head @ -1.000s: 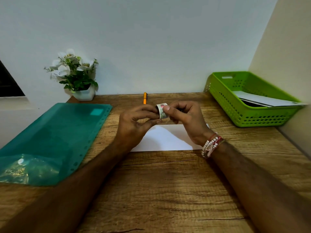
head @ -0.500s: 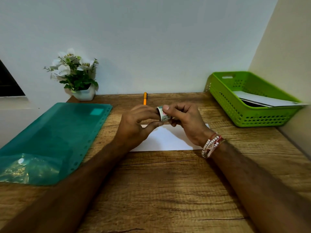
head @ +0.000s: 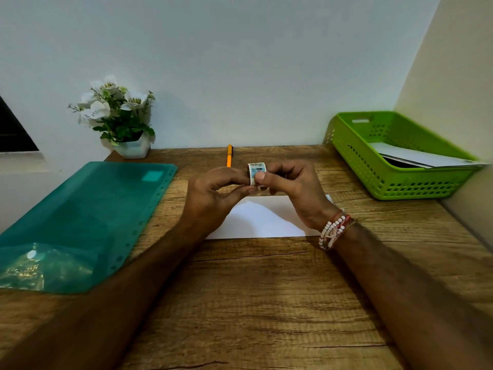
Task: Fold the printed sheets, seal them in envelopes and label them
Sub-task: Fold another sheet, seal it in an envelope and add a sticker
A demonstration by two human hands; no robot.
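A small roll of printed stickers (head: 256, 170) is held up above the desk between both hands. My left hand (head: 213, 198) pinches its left side with thumb and fingers. My right hand (head: 293, 190) pinches its front, the thumb pressed on the blue print. Below the hands a white envelope (head: 261, 220) lies flat on the wooden desk (head: 266, 303), partly hidden by them. An orange pen (head: 229, 155) lies behind, near the wall.
A teal punched plastic sleeve (head: 88, 217) covers the desk's left part, with a crumpled clear bag (head: 40, 265) at its near end. A green basket (head: 394, 180) with white papers stands at the back right. A potted white flower (head: 120, 121) stands back left.
The sticker roll has been turned between the fingers, so its blue print now faces me. Both hands stay in nearly the same place above the envelope.
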